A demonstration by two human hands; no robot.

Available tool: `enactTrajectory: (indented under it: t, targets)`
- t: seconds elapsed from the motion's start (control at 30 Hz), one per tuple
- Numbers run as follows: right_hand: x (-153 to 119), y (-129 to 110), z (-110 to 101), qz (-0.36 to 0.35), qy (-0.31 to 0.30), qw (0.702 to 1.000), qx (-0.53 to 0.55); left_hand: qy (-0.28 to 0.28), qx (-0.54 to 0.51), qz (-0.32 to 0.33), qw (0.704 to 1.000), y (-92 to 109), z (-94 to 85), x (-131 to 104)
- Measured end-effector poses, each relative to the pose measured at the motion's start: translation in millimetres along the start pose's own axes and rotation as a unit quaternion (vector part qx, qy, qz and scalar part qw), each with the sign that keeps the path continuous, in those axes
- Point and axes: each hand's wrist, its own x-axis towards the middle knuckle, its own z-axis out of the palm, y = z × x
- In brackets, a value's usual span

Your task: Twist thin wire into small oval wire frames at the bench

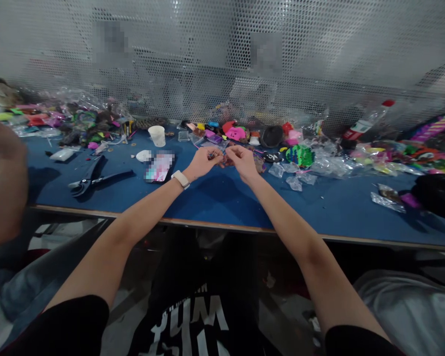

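Over the blue tabletop (226, 202), my left hand (203, 160) and my right hand (244, 160) are close together with their fingers pinched. Small brownish, shiny bits show between the fingertips, too small to name. A pale band circles my left wrist. Just behind the hands lie a bright pink piece (234, 132) and other small coloured pieces. A phone (159, 167) rests left of my left hand. To the right of my right hand are a green-and-black patterned piece (300, 155) and several crumpled transparent bags (294, 183).
A white cup (157, 136) stands behind the phone. A black-handled tool (92, 182), like pliers, lies at left. A red-capped bottle (367, 121) leans against the perforated metal screen (207, 54). Another person's arm (3, 183) reaches in at far left. Mixed pieces and plastic line the back.
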Motion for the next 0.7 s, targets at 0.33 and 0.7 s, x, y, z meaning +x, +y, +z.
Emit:
enactTrajectory:
  t: [0.33,0.7]
  targets:
    - [-9.2,-13.8,2.0,-0.154,0.058,0.972,-0.167,0.010,-0.060,-0.036,0.998,-1.2,-2.3,2.1]
    - [0.2,0.7,-0.7,-0.158,-0.009,0.963,-0.218,-0.028,-0.010,-0.023,0.999,-4.0,-10.7,1.5]
